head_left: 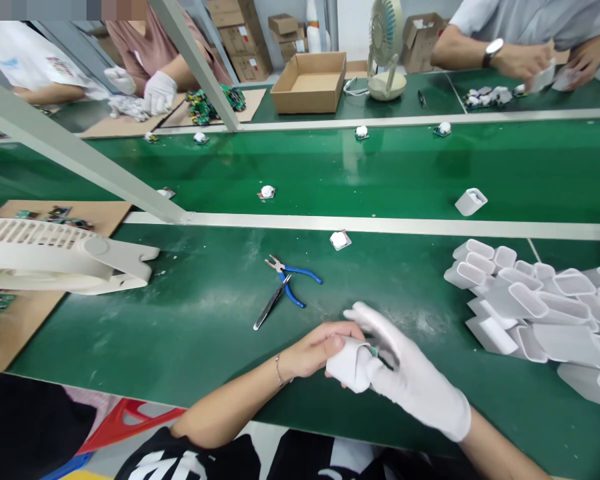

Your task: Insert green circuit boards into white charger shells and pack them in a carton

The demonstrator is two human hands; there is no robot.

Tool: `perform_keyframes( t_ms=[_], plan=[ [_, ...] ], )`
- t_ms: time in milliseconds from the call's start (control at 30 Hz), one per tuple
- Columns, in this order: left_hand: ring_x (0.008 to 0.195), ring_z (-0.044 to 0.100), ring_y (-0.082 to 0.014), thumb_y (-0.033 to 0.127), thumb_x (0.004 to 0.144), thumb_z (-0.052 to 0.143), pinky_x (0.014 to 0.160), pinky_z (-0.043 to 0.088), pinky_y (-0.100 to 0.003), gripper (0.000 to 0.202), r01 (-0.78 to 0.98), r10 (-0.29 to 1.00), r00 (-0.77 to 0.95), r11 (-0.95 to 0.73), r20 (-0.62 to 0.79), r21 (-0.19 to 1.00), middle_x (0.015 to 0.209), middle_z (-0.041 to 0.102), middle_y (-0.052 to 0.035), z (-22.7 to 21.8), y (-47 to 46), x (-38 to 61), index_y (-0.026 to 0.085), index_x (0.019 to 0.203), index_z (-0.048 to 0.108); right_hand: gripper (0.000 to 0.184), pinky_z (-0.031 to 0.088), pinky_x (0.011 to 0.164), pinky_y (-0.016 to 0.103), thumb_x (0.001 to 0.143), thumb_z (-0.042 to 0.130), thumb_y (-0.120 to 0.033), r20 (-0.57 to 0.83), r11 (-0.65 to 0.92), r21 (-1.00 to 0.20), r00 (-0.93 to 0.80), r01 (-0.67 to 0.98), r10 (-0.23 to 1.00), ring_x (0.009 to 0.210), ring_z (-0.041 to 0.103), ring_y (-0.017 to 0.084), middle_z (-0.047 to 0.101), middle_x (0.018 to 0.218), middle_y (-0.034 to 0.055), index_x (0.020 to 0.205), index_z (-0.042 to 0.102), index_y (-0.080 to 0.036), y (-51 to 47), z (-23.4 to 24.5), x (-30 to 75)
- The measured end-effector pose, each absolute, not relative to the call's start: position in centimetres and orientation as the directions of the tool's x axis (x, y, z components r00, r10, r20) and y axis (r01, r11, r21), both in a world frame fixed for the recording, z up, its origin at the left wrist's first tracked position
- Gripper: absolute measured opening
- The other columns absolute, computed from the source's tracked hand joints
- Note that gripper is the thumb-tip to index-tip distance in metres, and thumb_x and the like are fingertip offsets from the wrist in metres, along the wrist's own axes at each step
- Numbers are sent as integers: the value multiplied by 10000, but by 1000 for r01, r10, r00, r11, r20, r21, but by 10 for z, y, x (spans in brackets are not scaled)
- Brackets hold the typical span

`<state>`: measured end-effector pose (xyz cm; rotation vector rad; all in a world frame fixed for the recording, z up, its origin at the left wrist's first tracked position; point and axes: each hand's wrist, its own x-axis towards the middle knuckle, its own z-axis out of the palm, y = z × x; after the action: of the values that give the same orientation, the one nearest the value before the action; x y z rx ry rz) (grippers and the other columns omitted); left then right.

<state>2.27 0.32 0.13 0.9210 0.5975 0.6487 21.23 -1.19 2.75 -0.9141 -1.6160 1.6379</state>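
Note:
My left hand, bare with a bracelet at the wrist, is closed around a white plastic housing near the table's front edge. A bit of green shows at the housing's open end; what it belongs to is mostly hidden. My right hand wears a white glove. Its thumb rests against that open end, while the other fingers stretch out apart above it. Beyond my hands lie blue-handled pliers with tweezers across one handle. A small board with a white top sits farther back.
Many white housings are piled at right. A green conveyor carries small white-topped boards and one housing. At left are a white fan and a slanted metal post. Co-workers' hands work across the belt.

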Motion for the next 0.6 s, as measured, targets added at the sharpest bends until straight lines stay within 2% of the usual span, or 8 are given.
perform_keyframes(
  t_ms=[33, 100, 167, 200, 267, 367, 467, 600],
  plan=[
    [429, 487, -83, 696, 728, 592, 371, 274, -169, 603, -252, 719, 666, 470, -201, 846, 597, 572, -23, 1, 2, 24, 104, 839, 612, 572, 564, 864, 371, 906, 524, -462, -110, -147, -989, -576, -17, 810, 1025, 654, 220, 595, 1225, 112, 1405, 338, -253, -13, 27, 208],
    [403, 475, -71, 676, 722, 619, 351, 260, -162, 591, -280, 696, 685, 523, -214, 805, 591, 571, -14, -1, 1, 25, 100, 856, 613, 551, 596, 763, 353, 875, 560, -471, -180, -274, -959, -596, -71, 783, 925, 683, 219, 609, 1194, 118, 1345, 402, -233, -14, 26, 201],
    [384, 474, -68, 644, 734, 633, 330, 257, -154, 567, -317, 668, 712, 581, -217, 749, 591, 572, -6, -5, 0, 28, 97, 881, 608, 509, 606, 698, 332, 857, 576, -460, -208, -282, -958, -536, -59, 818, 898, 684, 220, 606, 1189, 116, 1290, 446, -228, -15, 26, 197],
    [380, 480, -73, 625, 745, 635, 322, 261, -153, 547, -344, 655, 726, 612, -212, 712, 591, 573, -4, -7, 0, 29, 100, 895, 603, 475, 606, 715, 332, 856, 576, -447, -209, -255, -967, -505, -23, 837, 928, 677, 224, 609, 1184, 110, 1264, 468, -228, -15, 25, 196],
    [372, 482, -86, 593, 771, 624, 315, 266, -157, 497, -411, 634, 751, 667, -184, 621, 578, 567, 1, -9, 0, 31, 112, 892, 587, 409, 578, 841, 363, 902, 513, -408, -163, -150, -987, -454, 65, 876, 1050, 639, 230, 607, 1205, 102, 1268, 470, -230, -17, 24, 199],
    [340, 406, -72, 565, 802, 600, 322, 246, -164, 441, -480, 611, 776, 734, -158, 479, 538, 543, 9, -11, 1, 33, 125, 810, 570, 425, 474, 1008, 426, 954, 416, -327, 128, 212, -961, -392, 179, 911, 1232, 520, 238, 511, 1348, 123, 1367, 378, -234, -19, 23, 207],
    [312, 322, -52, 559, 811, 591, 332, 221, -172, 432, -491, 589, 794, 767, -151, 412, 498, 514, 24, -10, 3, 31, 130, 772, 577, 469, 418, 1041, 503, 922, 452, -338, 432, 559, -787, -417, 259, 800, 1299, 426, 289, 451, 1374, 142, 1372, 386, -225, -20, 25, 212],
    [301, 272, -52, 549, 829, 572, 349, 225, -179, 409, -500, 604, 781, 757, -158, 419, 441, 456, 54, -11, 4, 28, 142, 802, 587, 455, 409, 1016, 560, 884, 477, -448, 505, 691, -609, -481, 390, 717, 1309, 385, 342, 440, 1367, 134, 1289, 500, -242, -18, 26, 210]
  ],
)
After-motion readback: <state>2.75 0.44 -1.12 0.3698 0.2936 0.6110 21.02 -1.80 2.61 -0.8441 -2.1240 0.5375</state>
